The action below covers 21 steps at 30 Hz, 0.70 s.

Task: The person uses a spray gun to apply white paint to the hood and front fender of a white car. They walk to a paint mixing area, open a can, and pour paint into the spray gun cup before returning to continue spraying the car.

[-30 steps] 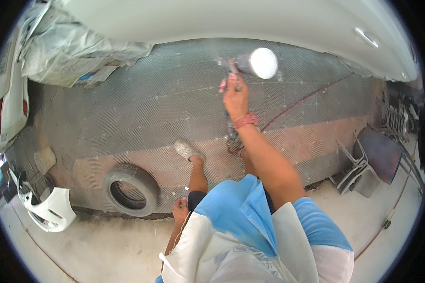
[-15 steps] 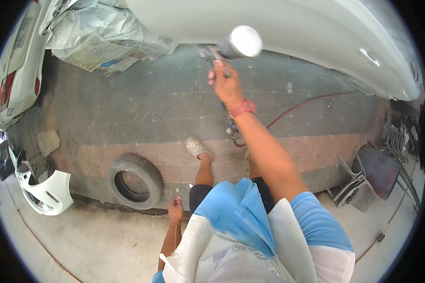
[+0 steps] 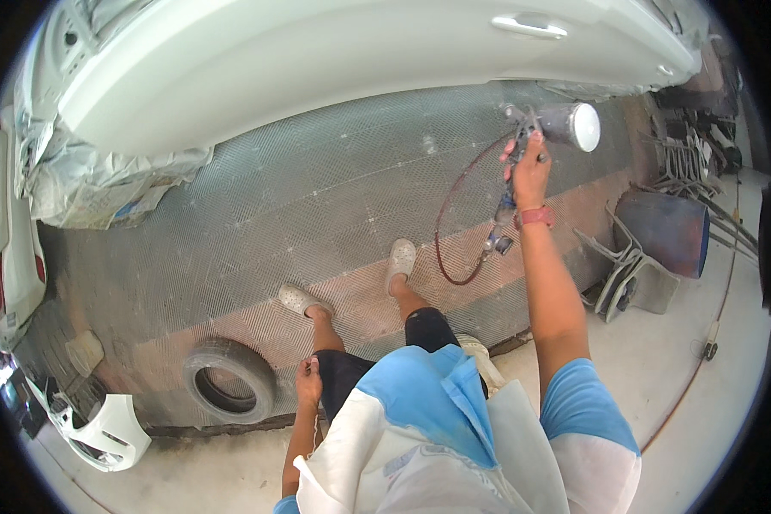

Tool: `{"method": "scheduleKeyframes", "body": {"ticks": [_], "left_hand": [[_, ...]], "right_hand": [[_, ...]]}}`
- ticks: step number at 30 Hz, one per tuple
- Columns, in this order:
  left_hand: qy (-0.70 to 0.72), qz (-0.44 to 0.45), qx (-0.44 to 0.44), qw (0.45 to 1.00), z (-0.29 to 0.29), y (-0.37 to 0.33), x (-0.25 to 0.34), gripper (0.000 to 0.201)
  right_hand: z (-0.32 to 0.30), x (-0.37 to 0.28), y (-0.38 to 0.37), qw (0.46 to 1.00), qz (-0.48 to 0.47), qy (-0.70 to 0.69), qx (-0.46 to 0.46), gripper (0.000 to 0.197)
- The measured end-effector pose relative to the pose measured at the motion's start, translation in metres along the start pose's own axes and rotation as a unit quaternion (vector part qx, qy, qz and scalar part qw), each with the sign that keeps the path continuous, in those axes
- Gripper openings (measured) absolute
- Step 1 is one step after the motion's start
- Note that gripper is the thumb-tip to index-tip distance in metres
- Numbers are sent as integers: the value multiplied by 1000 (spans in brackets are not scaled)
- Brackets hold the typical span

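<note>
My right hand [image 3: 531,174] is wrapped round the handle of a spray gun [image 3: 522,135], arm stretched out ahead. The gun's dark cup [image 3: 562,126] with a white end points to the right. A dark red hose [image 3: 439,210] loops from the fittings below the handle over the floor. Beyond the gun, a small gap away, stands the white car side [image 3: 317,73] with its door handle [image 3: 529,27]. My left hand [image 3: 309,379] hangs beside my left thigh, fingers curled in, with nothing showing in them.
Crumpled paper and plastic masking [image 3: 103,184] covers the car's lower left. A tyre [image 3: 230,381], a white bumper [image 3: 116,433] and a small tub [image 3: 85,353] lie at the left. Metal chairs [image 3: 621,270] and a blue drum [image 3: 664,233] stand at the right.
My right hand has swung the spray gun to the right along the car. My view and feet have shifted right, and more of the hose shows. My left hand stays low beside my thigh.
</note>
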<state>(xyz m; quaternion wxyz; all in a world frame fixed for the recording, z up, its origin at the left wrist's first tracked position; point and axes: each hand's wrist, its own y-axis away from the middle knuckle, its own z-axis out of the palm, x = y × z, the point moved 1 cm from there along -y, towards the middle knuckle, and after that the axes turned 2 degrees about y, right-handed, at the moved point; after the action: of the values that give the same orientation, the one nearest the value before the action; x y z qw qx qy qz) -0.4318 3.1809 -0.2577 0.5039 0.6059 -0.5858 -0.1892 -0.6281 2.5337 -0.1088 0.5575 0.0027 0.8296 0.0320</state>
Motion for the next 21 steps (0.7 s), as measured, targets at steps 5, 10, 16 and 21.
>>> {"method": "scheduleKeyframes", "body": {"ticks": [5, 10, 16, 21], "left_hand": [[-48, 14, 4, 999, 26, 12, 40, 41], [3, 38, -19, 999, 35, 18, 54, 41], [1, 53, -26, 998, 21, 12, 50, 38], [22, 66, -33, 997, -30, 17, 40, 37]], "right_hand": [[-75, -9, -68, 992, 27, -29, 118, 54], [-86, -35, -82, 976, -16, -47, 214, 56], [-11, -63, -14, 989, 1, -118, 87, 49], [117, -81, 84, 990, -1, -96, -105, 44]]}}
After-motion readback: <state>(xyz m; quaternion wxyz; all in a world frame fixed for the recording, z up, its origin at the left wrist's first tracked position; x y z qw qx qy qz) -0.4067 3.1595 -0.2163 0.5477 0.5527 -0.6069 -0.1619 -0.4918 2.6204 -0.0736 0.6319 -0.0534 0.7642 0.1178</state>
